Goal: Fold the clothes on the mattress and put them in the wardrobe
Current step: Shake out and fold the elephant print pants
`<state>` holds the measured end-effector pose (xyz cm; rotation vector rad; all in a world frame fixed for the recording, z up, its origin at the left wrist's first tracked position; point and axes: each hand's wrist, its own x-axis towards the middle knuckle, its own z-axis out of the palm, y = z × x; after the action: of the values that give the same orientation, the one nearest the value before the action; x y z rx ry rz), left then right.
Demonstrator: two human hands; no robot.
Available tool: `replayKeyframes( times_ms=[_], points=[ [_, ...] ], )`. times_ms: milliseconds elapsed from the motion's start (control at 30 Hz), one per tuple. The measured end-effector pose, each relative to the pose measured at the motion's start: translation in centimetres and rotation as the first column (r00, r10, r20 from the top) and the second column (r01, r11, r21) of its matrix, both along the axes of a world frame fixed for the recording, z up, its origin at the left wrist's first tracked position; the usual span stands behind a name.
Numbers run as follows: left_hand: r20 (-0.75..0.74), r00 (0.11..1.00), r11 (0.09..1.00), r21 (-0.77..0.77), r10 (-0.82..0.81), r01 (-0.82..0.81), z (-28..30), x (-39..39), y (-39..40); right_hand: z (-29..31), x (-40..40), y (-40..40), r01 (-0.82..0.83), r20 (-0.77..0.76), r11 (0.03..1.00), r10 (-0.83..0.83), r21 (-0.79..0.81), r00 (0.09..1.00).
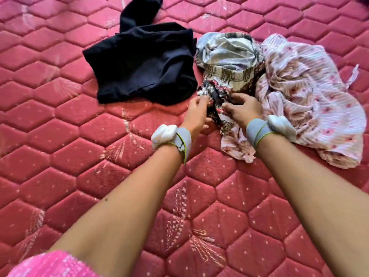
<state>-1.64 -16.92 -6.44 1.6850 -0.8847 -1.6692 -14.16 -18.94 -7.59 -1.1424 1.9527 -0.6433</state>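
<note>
Observed on the red quilted mattress (60, 120), from left to right: a dark navy garment (143, 68) lies crumpled and untouched; just beside it sits a bunched grey and brown patterned garment (225, 56); at the far side a pink floral garment (311, 96) is spread loosely, touching the patterned one. The left hand (196, 112) has its fingers curled onto the near edge of the patterned garment, and the right hand (243, 110) pinches the same edge close alongside; both wrists carry a white wrist device (164, 134) on a grey band. The step in hand appears to be taking up this middle garment for folding. Recommended practice: find a hem or waistband with both hands, draw the hands apart so the cloth opens, and lift it free of the pink piece so the two do not drag together. Lay it flat on bare mattress nearer the body before folding. No wardrobe is in view.
</note>
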Motion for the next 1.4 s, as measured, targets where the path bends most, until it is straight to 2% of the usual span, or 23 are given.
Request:
replayKeyframes(
  times_ms=[100,233,267,367,433,500,533,600,633,667,700,733,767,833,867,900,967,1033,1100,1167,1233,1300,1400],
  points=[
    [-0.004,0.999,0.999,0.022,0.04,-0.04,-0.7,0.3,0.2,-1.2,0.8,1.0,0.106,0.118,0.992,-0.098,-0.067,0.988],
    [-0.05,0.997,0.996,0.079,0.054,-0.05,-1.6,0.8,0.9,-2.1,0.9,1.2,0.116,-0.146,0.97,-0.148,-0.213,0.978],
    [-0.05,0.998,0.996,0.077,0.049,-0.046,-1.8,0.9,1.1,-1.9,0.7,0.6,0.119,-0.143,0.973,-0.148,-0.197,0.978],
    [-0.076,0.996,0.998,0.053,0.041,-0.037,-1.9,1.4,1.7,-1.1,0.7,-1.3,-0.063,-0.127,0.991,0.048,-0.116,0.991],
    [-0.136,0.989,0.997,0.064,0.061,-0.053,-1.6,1.9,1.8,-0.4,1.3,-1.1,-0.158,-0.103,0.973,0.142,-0.167,0.985],
    [-0.222,0.967,0.991,0.088,0.122,-0.105,-1.4,2.7,2.1,0.6,2.6,1.5,-0.284,0.139,0.948,0.303,-0.141,0.943],
    [-0.28,0.946,0.985,0.098,0.161,-0.138,-1.6,3.3,2.4,0.7,3.4,3.4,-0.442,0.247,0.892,0.452,-0.096,0.857],
    [-0.298,0.928,0.975,0.082,0.222,-0.207,-2.3,5.1,4.0,0.6,5.5,7.9,-0.735,0.426,0.676,0.648,0.058,0.631],
    [-0.231,0.944,0.971,0.078,0.237,-0.225,-2.9,6.3,5.3,0.3,6.5,10.1,-0.822,0.511,0.553,0.672,0.135,0.536],
    [-0.154,0.959,0.97,0.088,0.239,-0.227,-3.5,7.5,6.9,0.0,7.3,12.0,-0.868,0.581,0.453,0.657,0.205,0.48],
    [-0.101,0.966,0.969,0.103,0.237,-0.226,-4.1,8.6,8.6,-0.2,8.0,13.4,-0.882,0.623,0.393,0.628,0.262,0.465],
    [-0.077,0.965,0.963,0.119,0.25,-0.24,-4.7,9.8,10.5,-0.6,8.6,14.5,-0.865,0.626,0.39,0.6,0.314,0.498],
    [-0.084,0.954,0.953,0.124,0.287,-0.276,-5.2,10.9,12.0,-0.9,9.1,15.1,-0.825,0.571,0.45,0.597,0.343,0.563],
    [-0.103,0.924,0.927,0.122,0.368,-0.355,-5.6,12.7,14.3,-1.2,9.7,15.7,-0.655,0.278,0.698,0.594,0.29,0.755],
    [-0.114,0.91,0.915,0.112,0.399,-0.388,-5.7,13.6,15.1,-1.1,10.2,15.9,-0.512,0.1,0.835,0.502,0.202,0.859],
    [-0.149,0.888,0.9,0.11,0.435,-0.422,-5.7,14.5,15.9,-0.8,10.8,16.1,-0.362,-0.009,0.926,0.364,0.107,0.931],
    [-0.285,0.859,0.905,0.14,0.426,-0.402,-5.0,15.9,17.8,-0.3,12.5,16.8,-0.184,0.041,0.982,0.183,0.046,0.982],
    [-0.399,0.86,0.946,0.197,0.319,-0.259,-4.0,17.7,20.0,-0.1,15.5,17.8,-0.195,0.184,0.968,0.166,0.156,0.969],
    [-0.413,0.879,0.953,0.275,0.237,-0.128,-2.7,18.4,21.6,-0.5,17.8,18.4,-0.214,0.247,0.947,0.153,0.24,0.957],
    [-0.349,0.903,0.935,0.33,0.249,-0.13,-1.6,19.5,22.9,-0.1,19.5,19.7,-0.261,0.235,0.935,0.205,0.24,0.95],
    [-0.234,0.942,0.942,0.291,0.242,-0.17,-1.6,20.5,23.1,1.7,20.3,21.0,-0.363,0.219,0.915,0.323,0.177,0.921],
    [-0.186,0.96,0.967,0.187,0.21,-0.176,0.4,21.3,22.9,5.2,21.0,22.1,-0.475,0.337,0.869,0.409,0.139,0.848],
    [-0.165,0.976,0.983,0.136,0.141,-0.119,5.3,21.7,22.8,13.0,21.0,23.7,-0.61,0.629,0.784,0.418,0.115,0.656]
  ],
)
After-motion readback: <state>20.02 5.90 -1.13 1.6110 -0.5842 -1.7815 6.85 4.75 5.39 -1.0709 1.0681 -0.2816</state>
